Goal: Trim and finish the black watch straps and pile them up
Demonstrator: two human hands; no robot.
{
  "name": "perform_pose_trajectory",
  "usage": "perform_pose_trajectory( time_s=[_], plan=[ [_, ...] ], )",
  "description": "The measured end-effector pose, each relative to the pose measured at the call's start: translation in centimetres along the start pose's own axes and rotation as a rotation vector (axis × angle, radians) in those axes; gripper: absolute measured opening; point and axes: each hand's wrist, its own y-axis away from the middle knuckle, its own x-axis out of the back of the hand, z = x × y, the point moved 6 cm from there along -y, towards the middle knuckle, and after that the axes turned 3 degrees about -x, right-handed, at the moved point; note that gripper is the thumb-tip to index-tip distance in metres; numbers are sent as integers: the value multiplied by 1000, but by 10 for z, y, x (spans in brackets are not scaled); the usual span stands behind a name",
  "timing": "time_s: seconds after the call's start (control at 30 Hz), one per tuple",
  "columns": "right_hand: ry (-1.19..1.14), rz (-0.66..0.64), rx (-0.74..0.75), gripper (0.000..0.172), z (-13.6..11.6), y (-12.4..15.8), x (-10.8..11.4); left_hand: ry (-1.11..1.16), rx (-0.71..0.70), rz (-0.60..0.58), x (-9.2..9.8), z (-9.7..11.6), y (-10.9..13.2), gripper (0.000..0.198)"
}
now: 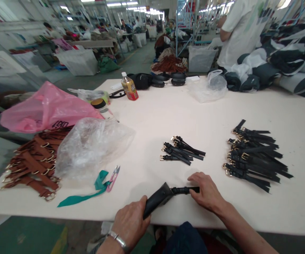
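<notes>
Near the table's front edge my left hand is closed around a wide black strap, its far end tilted up to the right. From that end a narrow black buckle strap runs to the right. The thumb and fingers of my right hand pinch the narrow strap's free end. Beyond my hands lies a small group of black buckle straps with gold buckles. A larger pile of similar black straps lies to the right of my right hand.
On the left are brown straps with metal rings, a pink bag and a clear plastic bag. Pink thread snips lie beside a green ribbon. A drink bottle stands at the back. A person stands beyond the table.
</notes>
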Motion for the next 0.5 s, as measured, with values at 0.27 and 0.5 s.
perform_pose_trajectory(
  time_s=[0.27, 0.5],
  plan=[
    [163, -79, 23, 18, 2, 7, -17, 30, -12, 21, 2, -2, -5, 38],
    [141, -102, 27, 18, -11, 6, -27, 52, -3, 16, -1, -7, -9, 39]
  ],
)
